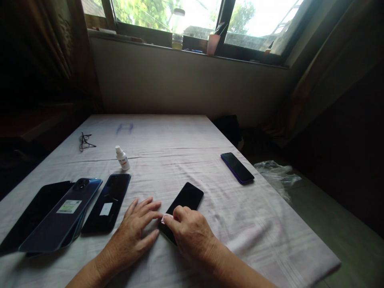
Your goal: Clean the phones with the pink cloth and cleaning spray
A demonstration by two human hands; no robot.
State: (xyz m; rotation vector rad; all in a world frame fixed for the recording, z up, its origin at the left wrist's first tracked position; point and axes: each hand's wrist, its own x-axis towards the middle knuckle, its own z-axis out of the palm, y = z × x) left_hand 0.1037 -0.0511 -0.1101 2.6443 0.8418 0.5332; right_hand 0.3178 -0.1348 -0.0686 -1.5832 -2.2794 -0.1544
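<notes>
A black smartphone [189,195] lies screen up and slanted on the cloth-covered table. My right hand [193,230] is closed over its lower part, pinching a small pinkish-white cloth [167,217] against the screen's left side. Beside the phone's left edge rests my left hand [139,226], fingers spread, the index fingertip at the cloth and the phone edge. Just left of that hand is a dark blue phone [108,204], back up with a white label. The phone's lower portion is hidden under my right hand.
Several phones are piled at the left, topped by one with a label [61,216]. A small white bottle [122,159] stands behind them, with eyeglasses [86,142] farther back. Another phone [237,168] lies near the table's right edge. Clear plastic [274,174] sits beyond that edge.
</notes>
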